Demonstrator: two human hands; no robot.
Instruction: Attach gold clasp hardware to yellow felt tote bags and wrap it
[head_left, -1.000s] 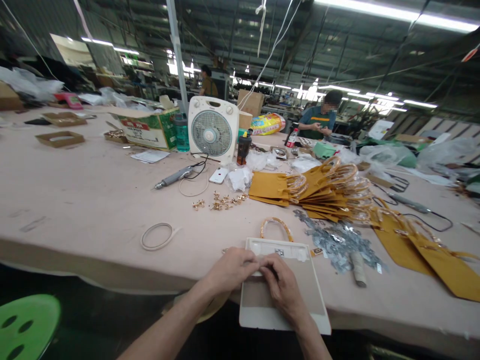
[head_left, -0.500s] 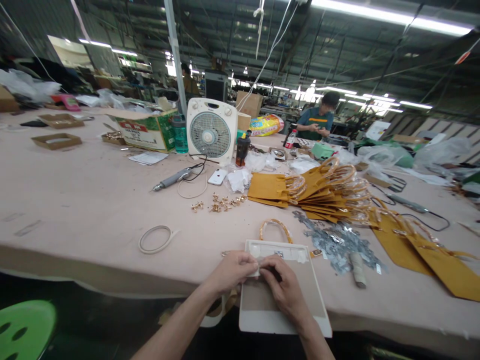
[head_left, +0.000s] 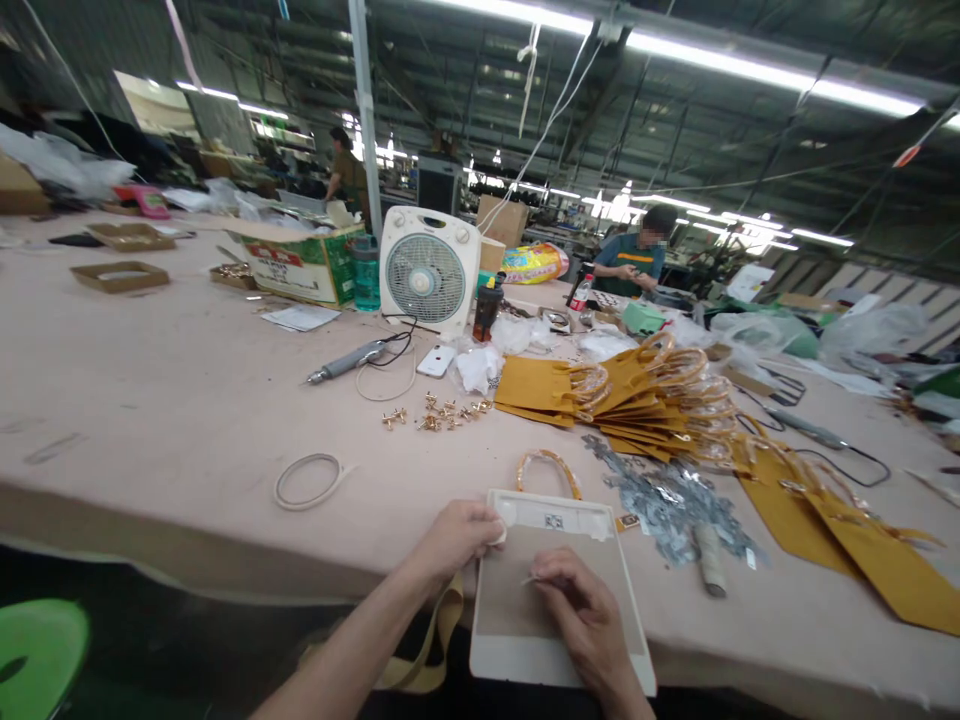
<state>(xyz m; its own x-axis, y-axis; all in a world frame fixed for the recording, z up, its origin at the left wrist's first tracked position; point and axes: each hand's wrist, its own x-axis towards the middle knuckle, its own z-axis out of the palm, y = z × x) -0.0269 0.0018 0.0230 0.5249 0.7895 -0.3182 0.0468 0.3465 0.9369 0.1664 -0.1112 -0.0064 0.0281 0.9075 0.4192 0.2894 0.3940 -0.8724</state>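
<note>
A flat bag panel (head_left: 510, 605), beige in the middle with white borders, lies at the table's front edge and overhangs it. An orange wrapped handle (head_left: 549, 460) arches from its far end. At the panel's upper left corner, my left hand (head_left: 459, 538) is closed on a small white piece (head_left: 498, 532), mostly covered by the fingers. My right hand (head_left: 585, 605) hovers over the panel's middle, thumb and fingers pinching a thin whitish strip (head_left: 528, 579). A small square metal fitting (head_left: 553, 521) shows near the panel's top.
Mustard bag pieces (head_left: 645, 400) with wrapped handles are stacked at right, beside a heap of grey metal pieces (head_left: 675, 510). Gold fittings (head_left: 431, 413), an electric screwdriver (head_left: 349, 362), a phone (head_left: 436, 361) and a fan (head_left: 431, 270) stand or lie beyond. A co-worker (head_left: 634, 255) is across the table.
My hands were together at the panel's upper part. The right has drawn away, down and right, with the strip, while the left stays near the corner.
</note>
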